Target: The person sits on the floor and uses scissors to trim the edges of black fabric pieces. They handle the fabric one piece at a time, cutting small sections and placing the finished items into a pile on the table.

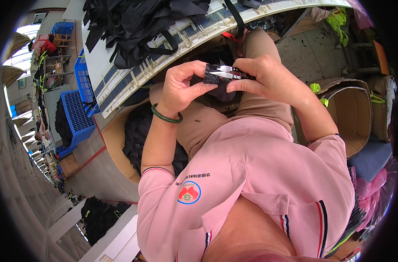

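Note:
My left hand (180,86), with a dark green bangle at its wrist, pinches a small piece of black fabric (211,79) between thumb and fingers. Thread snips (226,72) with silver blades and dark handles are in my right hand (263,77), its thumb and fingers closed on the handles. The two blade tips stand slightly apart and lie over the fabric piece. Both hands are close together above my lap, just in front of the table edge. Whether the blades touch the fabric, I cannot tell.
A heap of black fabric strips (138,26) lies on the worn table (116,89) ahead. Beside my left leg is a cardboard box (113,131) holding black pieces. An opened carton (349,115) stands at my right. Blue plastic crates (79,111) are farther left.

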A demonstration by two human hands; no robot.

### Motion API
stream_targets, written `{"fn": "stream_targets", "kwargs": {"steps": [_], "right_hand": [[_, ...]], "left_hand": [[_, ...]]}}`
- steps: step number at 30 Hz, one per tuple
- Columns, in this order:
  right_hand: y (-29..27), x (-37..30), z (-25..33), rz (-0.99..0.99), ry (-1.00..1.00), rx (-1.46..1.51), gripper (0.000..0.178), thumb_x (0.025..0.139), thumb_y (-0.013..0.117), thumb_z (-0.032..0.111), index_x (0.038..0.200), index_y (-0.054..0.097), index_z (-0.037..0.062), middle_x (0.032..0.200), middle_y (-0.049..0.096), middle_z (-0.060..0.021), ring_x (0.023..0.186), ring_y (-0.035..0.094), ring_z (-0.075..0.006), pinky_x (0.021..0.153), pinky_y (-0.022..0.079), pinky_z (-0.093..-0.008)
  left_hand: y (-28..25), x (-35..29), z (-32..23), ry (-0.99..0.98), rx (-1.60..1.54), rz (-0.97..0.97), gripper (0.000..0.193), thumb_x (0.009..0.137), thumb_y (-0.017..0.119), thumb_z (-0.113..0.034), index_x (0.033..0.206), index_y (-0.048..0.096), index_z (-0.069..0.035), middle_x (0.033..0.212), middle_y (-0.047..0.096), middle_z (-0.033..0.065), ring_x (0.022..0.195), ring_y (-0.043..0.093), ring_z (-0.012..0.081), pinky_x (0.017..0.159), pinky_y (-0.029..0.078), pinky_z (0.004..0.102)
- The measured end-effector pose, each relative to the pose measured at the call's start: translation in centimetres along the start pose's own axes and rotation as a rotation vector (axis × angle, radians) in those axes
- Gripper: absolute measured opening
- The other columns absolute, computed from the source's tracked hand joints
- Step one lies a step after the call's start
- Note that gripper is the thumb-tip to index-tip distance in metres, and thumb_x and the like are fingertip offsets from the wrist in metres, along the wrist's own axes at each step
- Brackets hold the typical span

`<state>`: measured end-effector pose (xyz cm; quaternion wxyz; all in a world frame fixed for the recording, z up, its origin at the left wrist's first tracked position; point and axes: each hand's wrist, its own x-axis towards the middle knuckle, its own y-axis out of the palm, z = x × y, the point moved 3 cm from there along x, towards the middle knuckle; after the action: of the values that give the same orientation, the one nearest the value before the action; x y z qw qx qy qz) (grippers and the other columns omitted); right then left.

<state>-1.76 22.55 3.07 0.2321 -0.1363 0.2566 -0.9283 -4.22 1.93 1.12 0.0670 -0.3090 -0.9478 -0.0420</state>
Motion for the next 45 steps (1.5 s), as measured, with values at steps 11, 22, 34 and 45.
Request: {"fn": "stream_targets", "kwargs": {"steps": [11, 22, 34, 45], "right_hand": [[-0.2, -0.2, -0.4, 0.004, 0.038, -0.018, 0.044, 0.082, 0.069, 0.04, 0.074, 0.056, -0.0015, 0.056, 0.048, -0.0201, 0.053, 0.046, -0.0383, 0.05, 0.037, -0.0415], [0.1, -0.3, -0.2, 0.033, 0.062, 0.047, 0.047, 0.081, 0.069, 0.042, 0.075, 0.057, -0.0028, 0.056, 0.05, -0.0192, 0.053, 0.05, -0.0359, 0.051, 0.039, -0.0403], [0.4, -0.1, -0.3, 0.023, 0.016, -0.056, 0.046, 0.081, 0.068, 0.042, 0.073, 0.056, -0.0011, 0.053, 0.049, -0.0185, 0.054, 0.05, -0.0388, 0.051, 0.038, -0.0432], [0.5, -0.5, -0.4, 0.031, 0.03, -0.013, 0.044, 0.083, 0.067, 0.041, 0.074, 0.055, -0.0006, 0.053, 0.048, -0.0188, 0.054, 0.049, -0.039, 0.051, 0.037, -0.0435]], "left_hand": [[0.2, 0.2, -0.4, -0.001, 0.022, 0.02, 0.015, 0.073, 0.072, 0.006, 0.085, 0.066, 0.001, 0.092, 0.068, 0.0118, 0.087, 0.064, 0.0182, 0.083, 0.049, 0.0297], [0.0, 0.1, 0.1, 0.002, 0.067, 0.035, 0.018, 0.071, 0.073, 0.007, 0.087, 0.066, 0.001, 0.09, 0.068, 0.0093, 0.084, 0.061, 0.016, 0.08, 0.047, 0.0292], [0.3, 0.0, 0.6, -0.082, -0.022, 0.106, 0.02, 0.069, 0.075, 0.005, 0.086, 0.065, 0.001, 0.094, 0.067, 0.0097, 0.086, 0.061, 0.0162, 0.081, 0.047, 0.0286], [0.5, 0.2, 0.4, -0.066, -0.002, 0.126, 0.016, 0.069, 0.074, 0.004, 0.083, 0.066, 0.001, 0.092, 0.067, 0.01, 0.087, 0.061, 0.0177, 0.082, 0.047, 0.0298]]}}
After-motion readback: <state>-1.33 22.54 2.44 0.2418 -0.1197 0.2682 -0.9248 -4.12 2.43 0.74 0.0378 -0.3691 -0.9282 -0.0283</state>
